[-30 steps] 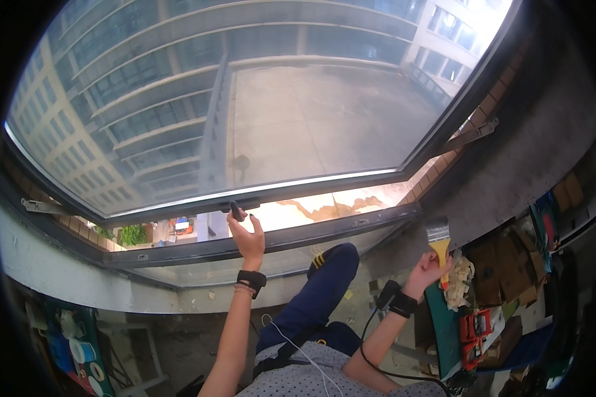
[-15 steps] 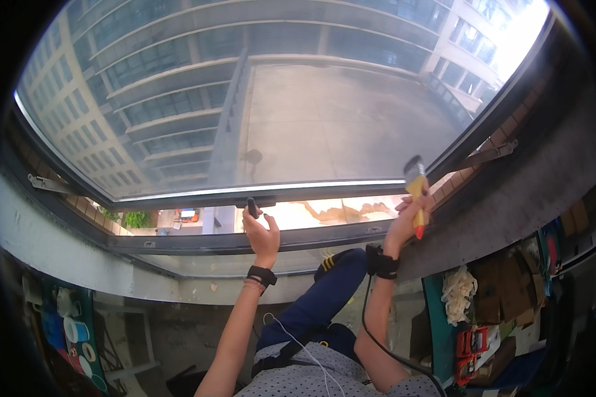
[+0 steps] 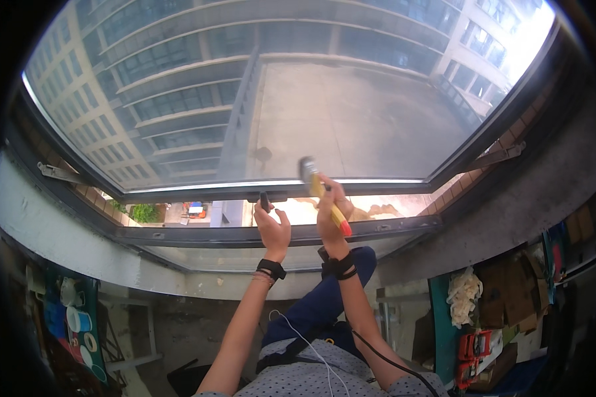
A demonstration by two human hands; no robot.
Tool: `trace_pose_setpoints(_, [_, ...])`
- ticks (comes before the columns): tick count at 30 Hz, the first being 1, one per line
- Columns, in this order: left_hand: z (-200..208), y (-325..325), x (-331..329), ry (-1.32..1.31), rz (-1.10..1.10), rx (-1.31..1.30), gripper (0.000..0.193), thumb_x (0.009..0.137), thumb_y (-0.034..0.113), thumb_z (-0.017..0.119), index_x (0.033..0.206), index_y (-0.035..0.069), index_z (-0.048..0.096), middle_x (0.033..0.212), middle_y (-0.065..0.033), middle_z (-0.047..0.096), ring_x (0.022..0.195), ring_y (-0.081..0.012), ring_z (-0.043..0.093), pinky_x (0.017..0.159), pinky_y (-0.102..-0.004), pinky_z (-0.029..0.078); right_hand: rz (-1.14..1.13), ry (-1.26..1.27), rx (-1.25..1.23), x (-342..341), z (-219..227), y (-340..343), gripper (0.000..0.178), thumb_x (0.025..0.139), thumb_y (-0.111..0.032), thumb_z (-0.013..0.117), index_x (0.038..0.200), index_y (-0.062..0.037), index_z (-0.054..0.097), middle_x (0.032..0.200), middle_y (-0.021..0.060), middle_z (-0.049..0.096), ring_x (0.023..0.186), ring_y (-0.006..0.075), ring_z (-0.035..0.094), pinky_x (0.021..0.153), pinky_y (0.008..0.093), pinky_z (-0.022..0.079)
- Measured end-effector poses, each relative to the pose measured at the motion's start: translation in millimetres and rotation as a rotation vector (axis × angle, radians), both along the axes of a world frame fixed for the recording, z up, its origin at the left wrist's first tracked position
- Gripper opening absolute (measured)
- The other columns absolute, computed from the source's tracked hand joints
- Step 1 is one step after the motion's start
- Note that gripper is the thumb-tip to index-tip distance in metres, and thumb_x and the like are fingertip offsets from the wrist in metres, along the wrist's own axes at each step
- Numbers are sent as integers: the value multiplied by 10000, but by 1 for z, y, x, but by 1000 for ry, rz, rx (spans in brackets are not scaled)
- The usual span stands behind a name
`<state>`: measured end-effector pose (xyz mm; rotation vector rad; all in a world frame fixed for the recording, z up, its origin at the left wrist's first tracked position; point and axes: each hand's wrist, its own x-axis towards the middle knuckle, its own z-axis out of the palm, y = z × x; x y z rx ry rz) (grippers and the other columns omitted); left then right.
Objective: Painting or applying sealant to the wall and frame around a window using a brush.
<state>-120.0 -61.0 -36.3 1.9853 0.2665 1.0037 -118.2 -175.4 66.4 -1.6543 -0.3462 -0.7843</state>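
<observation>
In front of me an outward-tilted window (image 3: 364, 126) hangs open, with a gap along its dark lower frame. My left hand (image 3: 273, 233) is closed around the short black window handle (image 3: 265, 201) at the middle of that frame. Beside it, to the right, my right hand (image 3: 334, 218) grips a paintbrush (image 3: 316, 184). The brush has a yellow handle with a red end, and its dark bristles point up toward the glass, slightly blurred. Whether the bristles touch the pane I cannot tell.
The dark sill rail (image 3: 192, 236) runs below the gap, and metal stays (image 3: 66, 173) hold the sash at both sides. At lower right a green table (image 3: 442, 324) bears cardboard, pale crumpled cloth and red tools. Cups and tape rolls lie on another table (image 3: 99, 344) at lower left.
My right hand has moved left with the paintbrush, from the window's right side to beside my left hand. My left hand still holds the handle. The view has shifted slightly.
</observation>
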Motion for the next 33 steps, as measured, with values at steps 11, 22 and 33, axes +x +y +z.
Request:
trace_pose_setpoints(11, [0,-3,-4,-37,-11,7,355,784,17,498,1121,-27,397,902,-114,453,845,-264,476,798,-380,400,180,-30,-1,11,-6,-64,278,937,-180,491,1107,-5,624,692,32,540,514,44,435,482,179,356])
trace_pose_setpoints(22, [3,-2,-1,-18,8,40,418,782,23,509,1178,-40,389,912,-119,498,866,-285,512,794,-399,417,-274,156,358,-57,-5,-188,225,949,-248,459,900,-51,555,693,-30,489,538,23,388,476,152,268])
trace_pose_setpoints(33, [1,-1,-2,17,-5,31,427,782,35,508,1184,-39,382,915,-114,491,892,-282,490,805,-409,404,-372,374,-641,-45,-7,-133,221,896,-242,470,842,-52,567,652,125,596,576,287,581,541,364,437])
